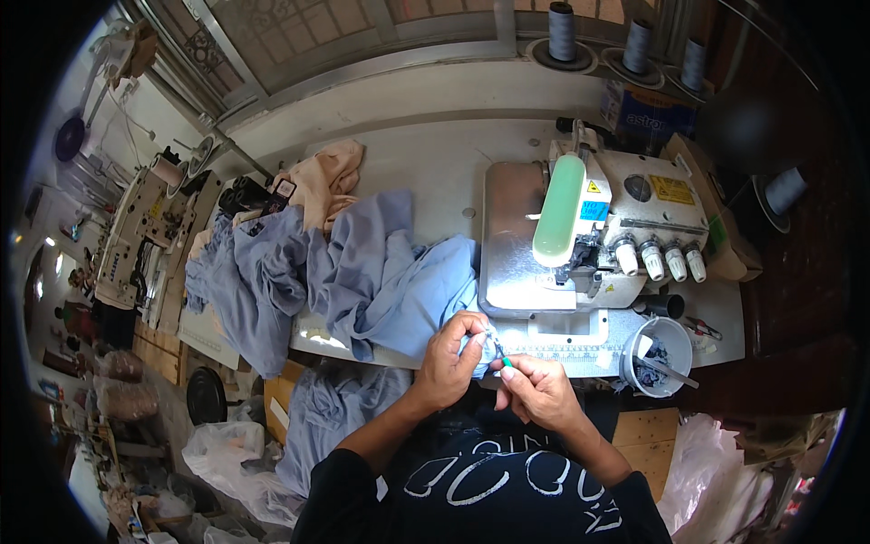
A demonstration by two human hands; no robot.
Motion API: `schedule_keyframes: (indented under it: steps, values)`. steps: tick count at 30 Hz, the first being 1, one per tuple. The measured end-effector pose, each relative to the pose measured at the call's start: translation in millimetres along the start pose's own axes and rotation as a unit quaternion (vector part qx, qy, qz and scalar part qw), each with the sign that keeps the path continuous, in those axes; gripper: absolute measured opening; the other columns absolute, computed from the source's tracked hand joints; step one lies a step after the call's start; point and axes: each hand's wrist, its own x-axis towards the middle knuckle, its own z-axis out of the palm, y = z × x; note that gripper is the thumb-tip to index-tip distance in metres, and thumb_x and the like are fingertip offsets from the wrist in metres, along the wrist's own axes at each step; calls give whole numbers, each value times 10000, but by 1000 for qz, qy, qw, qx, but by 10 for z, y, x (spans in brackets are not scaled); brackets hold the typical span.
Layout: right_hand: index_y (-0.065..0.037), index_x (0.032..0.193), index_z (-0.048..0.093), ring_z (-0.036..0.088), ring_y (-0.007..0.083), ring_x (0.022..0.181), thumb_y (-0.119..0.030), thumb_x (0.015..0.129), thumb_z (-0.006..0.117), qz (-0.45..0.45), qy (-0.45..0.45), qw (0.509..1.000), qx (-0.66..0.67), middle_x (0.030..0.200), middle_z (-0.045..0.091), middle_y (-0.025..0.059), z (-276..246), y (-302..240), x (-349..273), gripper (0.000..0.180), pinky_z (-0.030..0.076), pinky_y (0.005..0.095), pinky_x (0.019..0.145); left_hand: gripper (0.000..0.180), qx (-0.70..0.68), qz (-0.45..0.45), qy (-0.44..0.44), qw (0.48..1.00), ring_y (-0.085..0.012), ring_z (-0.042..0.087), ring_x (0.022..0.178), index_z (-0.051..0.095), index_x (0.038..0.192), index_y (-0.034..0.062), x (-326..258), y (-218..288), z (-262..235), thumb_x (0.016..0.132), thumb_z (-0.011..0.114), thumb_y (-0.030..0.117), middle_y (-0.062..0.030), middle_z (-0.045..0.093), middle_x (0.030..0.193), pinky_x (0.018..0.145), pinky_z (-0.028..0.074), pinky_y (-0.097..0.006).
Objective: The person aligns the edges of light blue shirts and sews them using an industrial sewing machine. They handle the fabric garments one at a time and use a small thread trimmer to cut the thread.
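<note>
My left hand (458, 352) is closed, pinching a gathered edge of light blue cloth (426, 290) near the front of the table. In the fingers of my right hand (536, 385) is a small green-handled tool (507, 362), its thin tip against the cloth edge. My fingers partly hide the tool, so its exact kind is unclear. The blue cloth trails left across the tabletop in loose folds. Just beyond my hands stands an overlock sewing machine (634, 204), its green lamp (559, 208) lighting the work.
A clear plastic cup (627, 367) of scraps stands right of my hands, near small red-handled snips (704, 328). Thread cones (562, 36) line the back. Peach cloth (335, 172) lies at the left. Another sewing machine (136, 245) stands farther left. More blue cloth (335, 417) hangs below the table edge.
</note>
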Motion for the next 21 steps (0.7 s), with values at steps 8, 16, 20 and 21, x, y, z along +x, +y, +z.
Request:
schedule_keyframes:
  steps: [8,16,20,21]
  values:
    - [47,1010,576,441,43,412,-122,931,479,-54,19,998,-27,614,594,38,12,54,15,210,346,195,402,76,8,5,-1,1000,-241,550,847,469,915,-11,10,-7,7,847,480,22,-143,551,937,777,428,-313]
    - [52,1000,586,483,63,475,-102,923,477,-90,24,990,-106,596,594,48,31,-37,24,204,383,205,461,71,0,13,-8,1000,-235,544,840,469,908,-2,5,-27,7,858,484,46,-143,546,933,779,423,-311]
    - [55,1026,577,482,62,487,-105,932,464,-78,3,996,-44,606,588,41,2,-13,11,218,379,204,463,73,-15,10,-19,1000,-202,533,841,463,914,2,5,-11,-3,875,472,63,-135,540,934,782,417,-303]
    - [55,1033,575,478,61,486,-106,934,461,-66,-4,998,-11,609,586,39,-7,-15,4,221,377,204,461,75,-24,1,-19,1000,-194,529,845,461,918,3,6,-8,-2,881,467,67,-132,538,937,785,415,-301]
